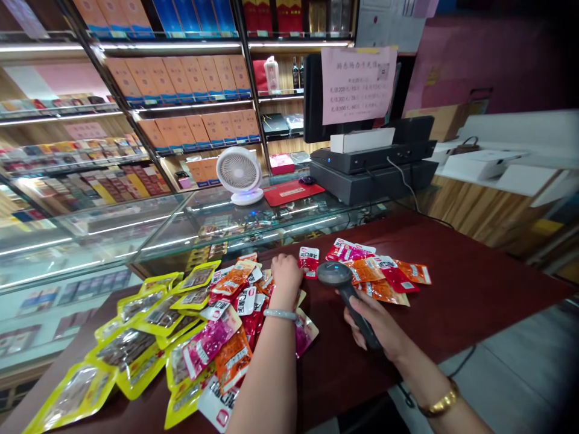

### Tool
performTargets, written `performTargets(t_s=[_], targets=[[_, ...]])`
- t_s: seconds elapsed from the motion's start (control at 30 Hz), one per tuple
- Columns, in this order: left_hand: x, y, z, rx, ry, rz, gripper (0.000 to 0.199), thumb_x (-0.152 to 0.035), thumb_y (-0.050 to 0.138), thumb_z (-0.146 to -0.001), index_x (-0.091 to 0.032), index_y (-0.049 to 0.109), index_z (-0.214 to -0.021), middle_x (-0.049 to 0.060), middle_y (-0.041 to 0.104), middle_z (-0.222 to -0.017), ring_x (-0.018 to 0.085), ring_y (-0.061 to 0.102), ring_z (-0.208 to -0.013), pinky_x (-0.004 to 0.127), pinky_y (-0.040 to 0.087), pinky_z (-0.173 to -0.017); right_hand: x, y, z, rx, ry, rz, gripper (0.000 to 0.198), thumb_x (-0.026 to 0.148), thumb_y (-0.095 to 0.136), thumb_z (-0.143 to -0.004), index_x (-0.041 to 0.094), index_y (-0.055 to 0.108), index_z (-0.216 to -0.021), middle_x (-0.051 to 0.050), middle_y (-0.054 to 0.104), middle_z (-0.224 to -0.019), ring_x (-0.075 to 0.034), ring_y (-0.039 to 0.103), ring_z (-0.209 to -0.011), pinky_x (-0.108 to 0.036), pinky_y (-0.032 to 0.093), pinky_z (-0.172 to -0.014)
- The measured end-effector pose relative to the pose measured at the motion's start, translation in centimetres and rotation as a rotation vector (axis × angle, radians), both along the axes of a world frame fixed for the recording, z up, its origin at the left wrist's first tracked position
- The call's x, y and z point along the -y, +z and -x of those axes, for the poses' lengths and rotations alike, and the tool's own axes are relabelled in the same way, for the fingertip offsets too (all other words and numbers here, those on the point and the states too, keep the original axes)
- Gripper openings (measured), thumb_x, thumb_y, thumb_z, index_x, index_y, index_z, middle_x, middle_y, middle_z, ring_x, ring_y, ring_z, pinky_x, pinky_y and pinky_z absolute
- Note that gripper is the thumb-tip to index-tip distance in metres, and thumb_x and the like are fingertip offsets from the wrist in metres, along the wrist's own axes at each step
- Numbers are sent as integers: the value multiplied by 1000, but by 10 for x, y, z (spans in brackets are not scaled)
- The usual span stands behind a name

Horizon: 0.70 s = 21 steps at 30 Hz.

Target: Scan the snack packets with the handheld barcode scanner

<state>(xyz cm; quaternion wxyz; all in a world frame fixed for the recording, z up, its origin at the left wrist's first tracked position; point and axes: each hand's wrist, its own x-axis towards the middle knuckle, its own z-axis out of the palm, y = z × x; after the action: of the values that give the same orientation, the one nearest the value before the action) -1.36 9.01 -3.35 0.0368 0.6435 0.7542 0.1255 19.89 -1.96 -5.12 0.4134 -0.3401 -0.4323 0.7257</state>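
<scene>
The right hand (379, 320) clasped a grey plastic scanner (345, 290), the left hand (286, 274) of unclear grip, as centre-right red-and-orange foil packets (368, 271) seemed scanned, lower-left glossy multicoloured pouches (212, 340) apparently not.

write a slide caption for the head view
A handheld scanner in the right hand, the left hand at a pile of colourful packets on a dark red tabletop.

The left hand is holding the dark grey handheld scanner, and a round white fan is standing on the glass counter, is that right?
Not quite: the right hand holds the dark grey handheld scanner, not the left hand, as the head view shows. The round white fan does stand on the glass counter.
</scene>
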Motion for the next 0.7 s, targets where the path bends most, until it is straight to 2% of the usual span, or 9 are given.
performTargets(t_s=[0.1,0.2,0.33,0.43,0.6,0.7], targets=[[-5,-2,0,113,32,-1,29,-42,68,-78,-18,67,-94,15,67,-106,34,57,-108,41,39,-88,1,-2,-1,10,-13,-13,41,52,58,-90,22,48,-114,9,51,-60,-5,44,-34,-16,38,-34],[-13,-6,2,374,71,-52,23,-37,67,-80,-21,61,-94,8,69,-91,25,63,-89,34,40,-79,4,-5,0,44,-16,-6,43,52,61,-88,22,47,-115,9,53,-62,-5,45,-34,-16,39,-35],[-23,-14,4,690,67,-136,27,-37,75,-72,-21,56,-82,1,65,-78,16,60,-73,25,39,-69,6,-7,0,74,-16,6,50,54,63,-86,23,44,-121,8,54,-63,-5,45,-35,-16,38,-34],[-24,-17,3,746,41,-154,27,-34,76,-69,-21,55,-78,-1,61,-73,13,56,-66,23,37,-64,6,-7,1,79,-29,-20,54,54,62,-86,22,42,-124,8,54,-63,-5,45,-35,-16,39,-34],[-20,-12,-1,713,-12,-198,15,-21,68,-71,-20,54,-72,-2,59,-66,12,51,-61,23,34,-60,6,-7,1,67,-40,-30,50,53,61,-87,22,43,-121,8,54,-62,-5,44,-34,-16,38,-34],[-20,-12,-3,753,-34,-202,17,-22,70,-70,-20,53,-71,-4,57,-62,11,50,-58,22,35,-59,6,-7,0,58,-40,-23,49,53,61,-88,22,42,-120,9,52,-61,-5,43,-33,-15,38,-33]])
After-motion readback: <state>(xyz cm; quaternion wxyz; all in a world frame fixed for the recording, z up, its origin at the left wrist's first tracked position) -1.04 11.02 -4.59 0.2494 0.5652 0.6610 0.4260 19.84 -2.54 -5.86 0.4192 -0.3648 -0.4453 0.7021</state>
